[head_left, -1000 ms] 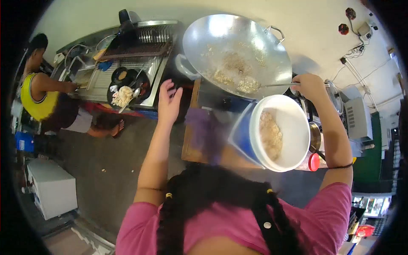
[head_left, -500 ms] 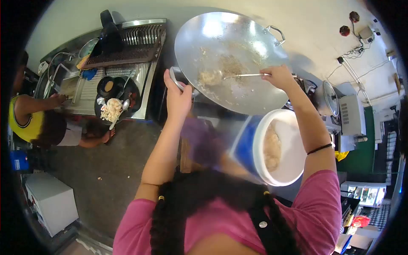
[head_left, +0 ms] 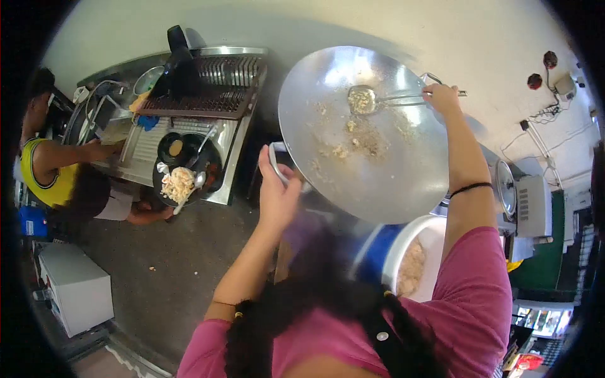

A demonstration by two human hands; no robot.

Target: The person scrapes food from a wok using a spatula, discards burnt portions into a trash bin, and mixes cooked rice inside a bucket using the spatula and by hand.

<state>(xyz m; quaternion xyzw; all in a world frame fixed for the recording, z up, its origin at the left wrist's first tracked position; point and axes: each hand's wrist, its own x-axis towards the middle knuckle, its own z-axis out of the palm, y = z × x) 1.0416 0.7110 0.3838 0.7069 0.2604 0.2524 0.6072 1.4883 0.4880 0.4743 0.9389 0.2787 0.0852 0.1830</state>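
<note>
A large metal wok is tilted toward me, with browned residue and bits of pale food stuck to its inner surface. My left hand is closed round the loop handle at its left side. My right hand grips the long handle of a metal wok spatula, whose head rests over the upper inside of the wok with some pale food on it. Below the wok's lower rim stands a blue and white bucket with pale, rice-like food inside, partly hidden by the wok and my right arm.
At left, a steel sink counter carries a dish rack and a black pan holding food and spoons. Another person in yellow is beside it. A lidded pot stands at right; a white box is on the floor.
The spatula has moved from the wok's lower left up to its upper part. The wok's lower rim now covers more of the bucket. The whole view has shifted slightly.
</note>
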